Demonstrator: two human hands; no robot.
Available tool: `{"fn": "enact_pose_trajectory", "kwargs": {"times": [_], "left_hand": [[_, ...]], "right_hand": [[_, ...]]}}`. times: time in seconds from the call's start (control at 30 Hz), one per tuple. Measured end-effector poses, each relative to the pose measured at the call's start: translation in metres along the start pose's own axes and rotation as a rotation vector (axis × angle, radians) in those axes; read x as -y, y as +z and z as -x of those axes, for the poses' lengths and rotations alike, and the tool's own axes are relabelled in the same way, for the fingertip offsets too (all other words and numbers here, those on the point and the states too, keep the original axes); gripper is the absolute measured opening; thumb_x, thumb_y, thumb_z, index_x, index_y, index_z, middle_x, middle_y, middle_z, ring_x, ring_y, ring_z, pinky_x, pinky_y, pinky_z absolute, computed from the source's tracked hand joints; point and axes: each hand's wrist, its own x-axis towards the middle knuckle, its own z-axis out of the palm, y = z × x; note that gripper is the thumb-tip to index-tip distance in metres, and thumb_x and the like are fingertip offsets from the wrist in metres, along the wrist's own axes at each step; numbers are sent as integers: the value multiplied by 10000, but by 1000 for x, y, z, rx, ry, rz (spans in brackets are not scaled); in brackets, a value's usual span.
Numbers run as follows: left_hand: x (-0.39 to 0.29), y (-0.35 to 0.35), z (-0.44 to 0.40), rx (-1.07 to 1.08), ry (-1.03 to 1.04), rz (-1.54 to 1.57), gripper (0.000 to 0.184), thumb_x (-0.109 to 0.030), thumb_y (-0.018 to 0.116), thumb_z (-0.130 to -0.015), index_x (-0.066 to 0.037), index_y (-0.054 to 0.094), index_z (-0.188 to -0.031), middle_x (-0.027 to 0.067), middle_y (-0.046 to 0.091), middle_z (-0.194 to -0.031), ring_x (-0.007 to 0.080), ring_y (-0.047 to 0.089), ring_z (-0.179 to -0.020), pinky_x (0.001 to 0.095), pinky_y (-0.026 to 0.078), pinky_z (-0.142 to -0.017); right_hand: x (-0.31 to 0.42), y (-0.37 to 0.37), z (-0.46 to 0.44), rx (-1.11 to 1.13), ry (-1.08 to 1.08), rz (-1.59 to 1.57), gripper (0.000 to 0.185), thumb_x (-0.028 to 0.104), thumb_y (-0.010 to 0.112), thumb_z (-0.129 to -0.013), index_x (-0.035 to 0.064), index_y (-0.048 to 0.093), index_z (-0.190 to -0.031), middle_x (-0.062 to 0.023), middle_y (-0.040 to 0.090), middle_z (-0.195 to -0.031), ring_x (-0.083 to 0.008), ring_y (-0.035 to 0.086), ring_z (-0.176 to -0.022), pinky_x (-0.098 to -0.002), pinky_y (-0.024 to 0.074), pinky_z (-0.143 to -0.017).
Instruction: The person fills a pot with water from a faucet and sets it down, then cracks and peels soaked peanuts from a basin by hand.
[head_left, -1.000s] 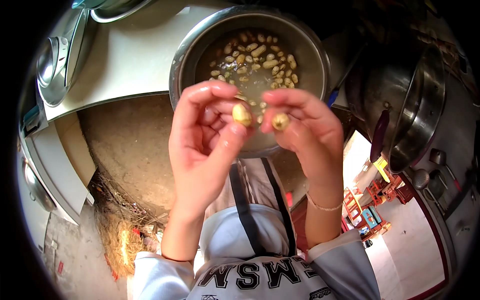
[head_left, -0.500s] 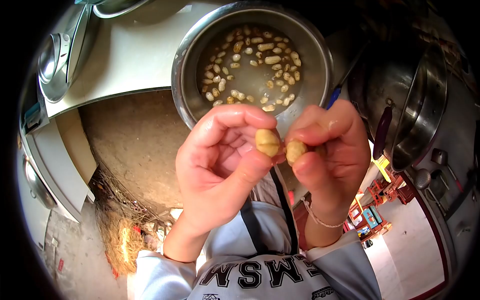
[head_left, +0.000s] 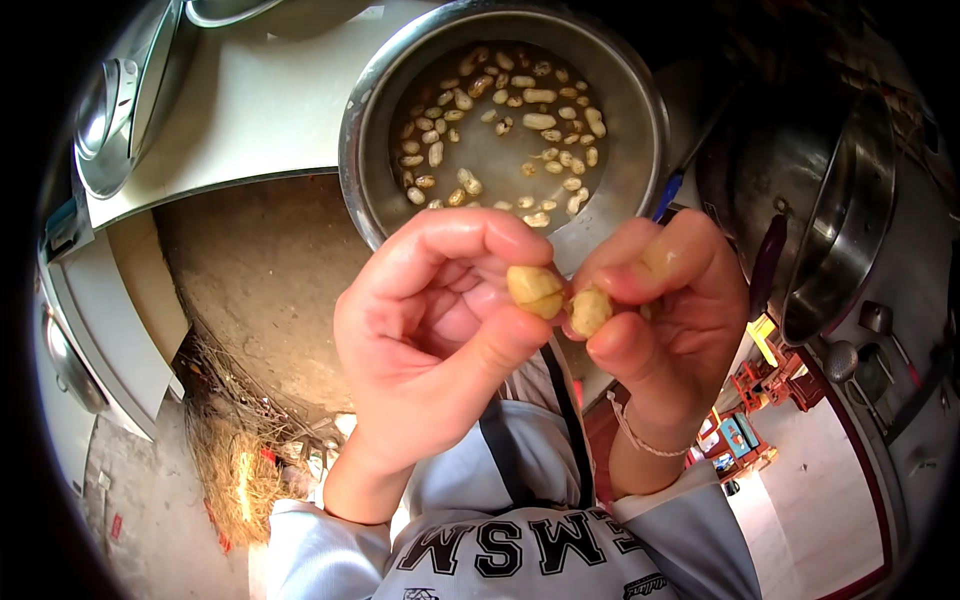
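Between thumb and index finger, my left hand (head_left: 430,320) pinches a wet, pale-yellow peanut (head_left: 535,288) with a dark seam across it. My right hand (head_left: 680,300) is closed too, its thumb and forefinger on another peanut (head_left: 590,311) with a bumpy shell. The two peanuts sit side by side, almost touching; whether they are halves of one pod I cannot tell. Just beyond my fingers stands a large metal basin (head_left: 365,130) of cloudy water, where many peanuts in their shells (head_left: 540,121) float.
A pale countertop (head_left: 250,110) lies left of the basin, with metal bowls (head_left: 105,110) at its far left. On the right are a big dark wok (head_left: 790,180), a blue-handled tool (head_left: 668,195) and a skimmer (head_left: 842,361). Straw (head_left: 245,470) lies on the floor at lower left.
My left hand has shifted slightly left and its peanut has turned, so the seam now runs at a slant. The floating peanuts have drifted a little. Both grips stay closed.
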Motion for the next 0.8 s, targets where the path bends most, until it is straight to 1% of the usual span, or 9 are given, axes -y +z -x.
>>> {"fn": "enact_pose_trajectory", "kwargs": {"times": [0.07, 0.13, 0.37, 0.43, 0.67, 0.77, 0.8], "left_hand": [[1, -1, 0, 11, 0, 0, 406, -172, 700, -696, 8, 448, -957, 54, 513, -846, 95, 493, -736, 181, 403, -656], [1, 0, 0, -25, 21, -17, 403, -157, 704, -690, 14, 452, -954, 61, 517, -852, 101, 503, -742, 184, 411, -660], [3, 0, -2, -54, 26, 34, 394, -144, 703, -689, 20, 464, -956, 68, 525, -864, 106, 511, -760, 185, 416, -672], [1, 0, -3, -23, 18, 2, 391, -135, 699, -691, 24, 466, -962, 70, 531, -865, 107, 515, -760, 187, 418, -673], [2, 0, -3, -15, 25, 14, 384, -134, 693, -696, 27, 472, -965, 72, 539, -865, 110, 522, -767, 191, 423, -674], [4, -4, -4, 34, 46, -12, 385, -138, 696, -693, 28, 481, -967, 72, 541, -882, 112, 527, -779, 195, 425, -693], [5, -5, -4, 50, 91, -49, 385, -142, 699, -690, 30, 490, -964, 70, 542, -891, 112, 529, -784, 197, 425, -702]], "right_hand": [[-1, 0, 0, 2, 14, 12, 264, 146, 643, -743, 18, 425, -817, -93, 508, -687, -98, 465, -585, -190, 399, -568], [-4, -1, -2, 9, -12, 4, 265, 149, 645, -743, 17, 427, -817, -92, 508, -688, -98, 465, -584, -188, 394, -562], [-8, -1, -4, 31, -68, 6, 269, 168, 643, -748, 15, 436, -822, -90, 506, -686, -97, 461, -580, -188, 387, -552], [-7, -2, -4, 18, -48, -7, 270, 173, 643, -748, 16, 437, -824, -87, 504, -687, -97, 460, -580, -187, 386, -552], [-7, -5, -6, 45, -35, -32, 271, 172, 642, -749, 12, 443, -839, -80, 499, -694, -95, 459, -582, -183, 388, -555], [-6, -7, -6, 54, -35, -1, 270, 172, 640, -752, 9, 445, -844, -79, 497, -699, -92, 459, -591, -181, 389, -562], [-6, -6, -6, 43, -35, 5, 267, 167, 638, -753, 8, 444, -844, -81, 496, -702, -92, 458, -594, -180, 388, -564]]}}
